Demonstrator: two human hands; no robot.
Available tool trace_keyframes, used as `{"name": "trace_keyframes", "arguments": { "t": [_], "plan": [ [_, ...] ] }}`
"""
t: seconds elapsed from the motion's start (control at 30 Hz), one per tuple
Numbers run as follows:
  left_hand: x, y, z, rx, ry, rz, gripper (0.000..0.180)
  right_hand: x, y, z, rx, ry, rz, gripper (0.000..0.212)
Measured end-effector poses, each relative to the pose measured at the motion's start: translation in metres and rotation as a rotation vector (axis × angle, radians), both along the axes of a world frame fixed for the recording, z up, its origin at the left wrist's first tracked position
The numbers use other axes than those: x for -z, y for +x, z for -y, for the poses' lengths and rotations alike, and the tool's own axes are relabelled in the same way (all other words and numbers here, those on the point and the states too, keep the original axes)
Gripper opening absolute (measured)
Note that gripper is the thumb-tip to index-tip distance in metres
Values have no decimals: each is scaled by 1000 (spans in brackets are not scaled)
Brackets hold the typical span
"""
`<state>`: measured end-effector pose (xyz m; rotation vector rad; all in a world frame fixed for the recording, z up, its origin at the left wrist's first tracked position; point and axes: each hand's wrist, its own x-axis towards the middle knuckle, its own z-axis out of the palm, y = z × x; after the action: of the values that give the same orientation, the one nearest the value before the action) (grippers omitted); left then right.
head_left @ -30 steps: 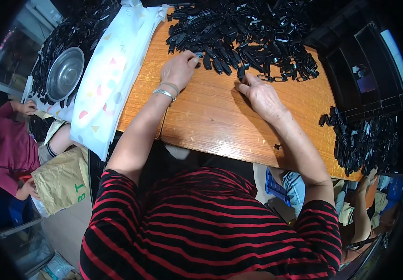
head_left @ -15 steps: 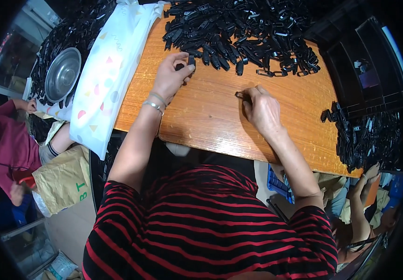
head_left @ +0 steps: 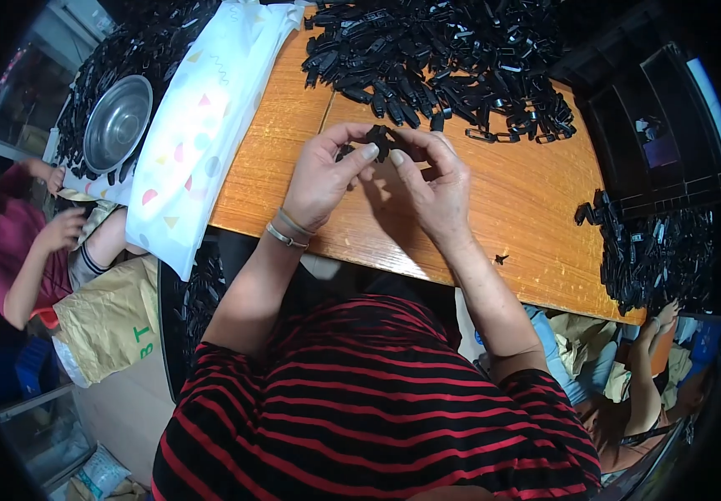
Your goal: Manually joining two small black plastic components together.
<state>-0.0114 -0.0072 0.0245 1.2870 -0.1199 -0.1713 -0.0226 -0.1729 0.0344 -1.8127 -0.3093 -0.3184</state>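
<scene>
My left hand point(head_left: 317, 177) pinches a small black plastic part point(head_left: 380, 139) between thumb and fingers, above the near side of the wooden table point(head_left: 360, 224). A second dark piece point(head_left: 344, 153) shows within the curl of its fingers. From the other side my right hand point(head_left: 440, 185) meets the part, thumb and forefinger closed at its right edge. Fingers cover much of the part, so its exact kind is hidden. Just beyond both hands spreads a large heap of black plastic clip-like pieces point(head_left: 427, 63), some long and narrow, others open rectangular frames.
A tiny black piece point(head_left: 501, 260) lies beside my right forearm. White patterned plastic sheeting point(head_left: 181, 142) borders the table's left; beyond it sits a metal bowl point(head_left: 118, 125) among more pieces. At right stand a black crate point(head_left: 669, 125) and another heap point(head_left: 657, 255). Co-workers sit on both sides.
My hands were apart and have come together around the black part; the right hand moved left and away from me. The left co-worker's hand has risen.
</scene>
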Motion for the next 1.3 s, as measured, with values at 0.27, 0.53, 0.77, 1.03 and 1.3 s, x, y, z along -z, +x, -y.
{"name": "trace_keyframes", "arguments": {
  "t": [0.27, 0.53, 0.77, 1.03, 1.3],
  "plan": [
    [7, -4, 1, -25, 27, 106, 25, 4, 1, 2, -2, -190, 59, 19],
    [17, -17, 11, -46, 58, 131, 23, 17, -13, -11, 91, -373, 239, 27],
    [24, -16, 13, 54, 20, 112, 24, 30, -27, -22, 3, -273, -37, 42],
    [26, -17, 14, 19, -68, -13, 31, 25, -11, 1, -245, -179, -276, 37],
    [25, 51, -9, -190, 681, 258, 17, 17, 45, 97, 335, -900, -3, 21]
  ]
}}
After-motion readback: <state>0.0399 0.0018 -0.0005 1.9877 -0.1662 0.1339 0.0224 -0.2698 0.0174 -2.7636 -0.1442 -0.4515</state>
